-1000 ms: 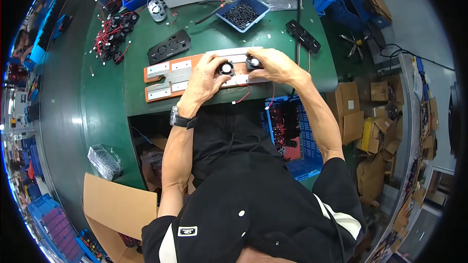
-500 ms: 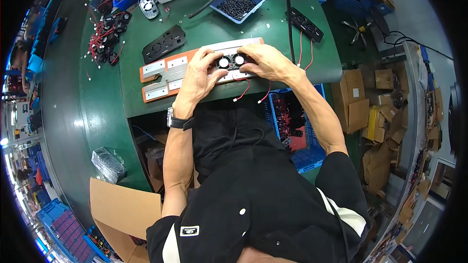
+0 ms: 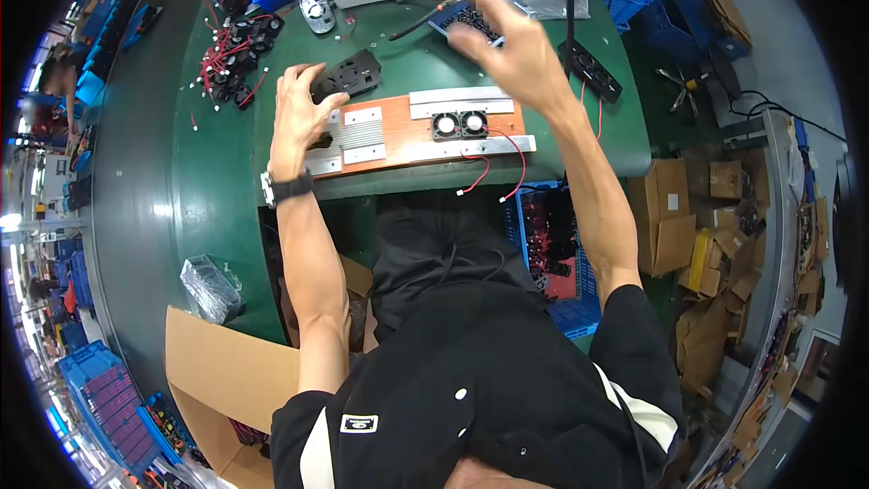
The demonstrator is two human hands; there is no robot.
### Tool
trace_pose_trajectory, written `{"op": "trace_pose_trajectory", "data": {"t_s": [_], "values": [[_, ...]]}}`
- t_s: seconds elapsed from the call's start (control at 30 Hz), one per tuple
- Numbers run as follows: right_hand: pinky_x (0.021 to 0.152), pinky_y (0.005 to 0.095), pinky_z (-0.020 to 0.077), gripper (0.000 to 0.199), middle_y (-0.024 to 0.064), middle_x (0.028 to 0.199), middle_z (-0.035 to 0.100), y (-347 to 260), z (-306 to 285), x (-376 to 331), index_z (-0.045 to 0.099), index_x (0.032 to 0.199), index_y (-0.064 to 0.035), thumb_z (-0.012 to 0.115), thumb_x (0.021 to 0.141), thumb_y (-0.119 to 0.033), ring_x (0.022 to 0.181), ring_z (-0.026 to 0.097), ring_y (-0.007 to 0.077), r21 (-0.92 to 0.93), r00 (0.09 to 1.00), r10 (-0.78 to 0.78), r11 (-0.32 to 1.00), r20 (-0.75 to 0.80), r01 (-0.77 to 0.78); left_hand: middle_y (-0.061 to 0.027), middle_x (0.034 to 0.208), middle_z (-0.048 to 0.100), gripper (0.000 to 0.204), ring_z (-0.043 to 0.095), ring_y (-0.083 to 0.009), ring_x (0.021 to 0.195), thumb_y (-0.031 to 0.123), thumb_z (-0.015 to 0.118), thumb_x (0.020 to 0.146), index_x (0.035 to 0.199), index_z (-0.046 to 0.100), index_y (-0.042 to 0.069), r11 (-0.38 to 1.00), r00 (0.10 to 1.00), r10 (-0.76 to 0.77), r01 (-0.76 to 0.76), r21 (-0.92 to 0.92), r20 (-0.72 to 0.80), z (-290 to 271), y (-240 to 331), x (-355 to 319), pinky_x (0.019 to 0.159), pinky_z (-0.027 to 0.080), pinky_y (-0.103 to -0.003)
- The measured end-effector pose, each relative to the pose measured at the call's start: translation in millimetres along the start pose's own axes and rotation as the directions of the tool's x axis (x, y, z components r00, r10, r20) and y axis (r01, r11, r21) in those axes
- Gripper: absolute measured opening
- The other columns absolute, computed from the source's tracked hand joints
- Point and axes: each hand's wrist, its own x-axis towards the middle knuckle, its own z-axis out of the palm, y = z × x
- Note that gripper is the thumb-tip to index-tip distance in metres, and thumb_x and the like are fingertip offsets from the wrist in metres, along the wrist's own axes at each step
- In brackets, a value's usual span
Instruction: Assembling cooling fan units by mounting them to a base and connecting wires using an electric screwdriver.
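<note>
Two fans (image 3: 446, 126) sit paired on the board (image 3: 404, 132), black panel (image 3: 358, 73) off them; left hand (image 3: 301, 113) at its end, grip unclear; right hand (image 3: 522, 52), fingers parted, near the tray (image 3: 439, 28)

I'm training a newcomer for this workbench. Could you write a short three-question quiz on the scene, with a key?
1. How many square black fans with white hubs sit on the long orange wooden board?

2. True or false: the right hand is gripping one of these fans.

3. Which of these is nearest the left hand?
A) the clear plastic bag
B) the flat black panel with round openings
C) the blue plastic tray

Key:
1. Two.
2. False; it is apart from both.
3. B.
</note>
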Motion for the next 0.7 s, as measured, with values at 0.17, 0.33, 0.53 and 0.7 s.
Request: {"op": "trace_pose_trajectory", "data": {"t_s": [0.17,0.33,0.53,0.7], "values": [[0.075,0.0382,0.0549,0.065,0.0177,0.091,0.069,-36.5,-6.8,76.8,0.047,0.14,0.007,0.078,0.092,-0.024,0.077,0.069,0.0268,0.228,0.935,-0.184,0.939,-0.304,0.259,-0.0171,0.132,0.063,0.065,0.055,-0.0363,0.128,0.028,0.088,0.07,0.128,0.068,0.006,0.99,0.986,-0.029,0.006,0.139,0.162,11.7,-26.7,16.5,0.111,0.043,-0.046],[0.092,0.0447,0.0525,0.076,0.025,0.112,0.068,21.6,26.9,168.9,0.043,0.147,0.0012,0.081,0.088,-0.028,0.103,0.068,0.0383,-0.002,0.77,-0.02,1.0,-0.637,0.025,-0.0189,0.125,0.067,0.06,0.062,-0.0371,0.118,0.025,0.087,0.075,0.126,0.068,0.002,0.988,0.984,0.111,-0.124,0.088,0.141,30.8,-14.2,33.0,0.103,0.049,-0.045],[0.094,0.0425,0.0516,0.055,0.0218,0.115,0.067,-20.9,11.1,149.0,0.049,0.138,0.0006,0.073,0.092,-0.018,0.104,0.066,0.0334,0.397,0.822,0.109,0.905,-0.559,0.15,-0.0248,0.108,0.072,0.06,0.072,-0.0383,0.099,0.027,0.085,0.081,0.128,0.065,-0.006,0.976,0.963,0.208,-0.193,0.096,-0.17,10.5,-48.2,11.1,0.089,0.056,-0.041],[0.074,0.0356,0.0524,0.051,0.011,0.089,0.067,35.3,-13.4,104.3,0.053,0.114,-0.0019,0.084,0.085,-0.03,0.08,0.065,0.0207,0.311,0.815,0.116,0.947,-0.567,0.082,-0.0182,0.105,0.071,0.048,0.069,-0.0303,0.088,0.022,0.078,0.092,0.13,0.065,-0.004,0.969,0.915,0.194,-0.236,-0.079,-0.353,7.8,-13.4,8.1,0.08,0.055,-0.039]]}}
